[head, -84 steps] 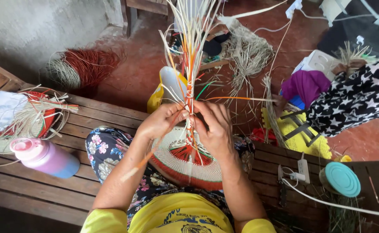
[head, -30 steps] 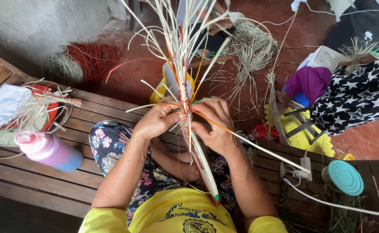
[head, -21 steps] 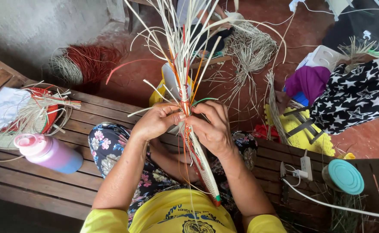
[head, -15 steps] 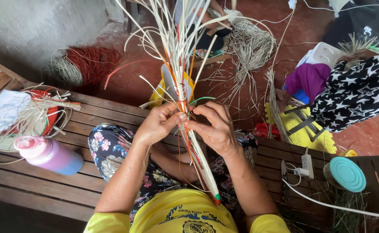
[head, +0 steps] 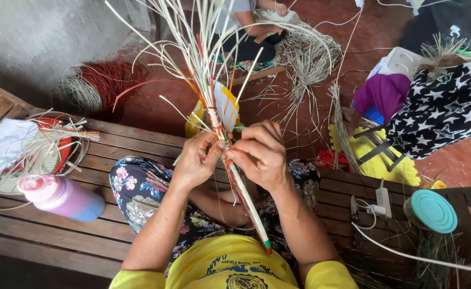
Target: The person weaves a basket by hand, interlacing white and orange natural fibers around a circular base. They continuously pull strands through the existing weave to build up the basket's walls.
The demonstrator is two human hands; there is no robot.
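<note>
Left hand [head: 195,160] and right hand [head: 262,155] meet at the weave [head: 246,195] — each pinching its strands between thumb and fingers, fingertips nearly touching. The weave stands on edge between the 2 hands, over the lap; its loose strands [head: 203,59] fan upward from it. Left of the weave, on the bench [head: 112,235], lies a pink bottle [head: 58,197] — right of it, a teal lid [head: 433,210]

Dry, matt reed strips [head: 203,80], perhaps rattan, weathered slatted wood bench [head: 112,230], smooth plastic bottle [head: 61,197]
</note>
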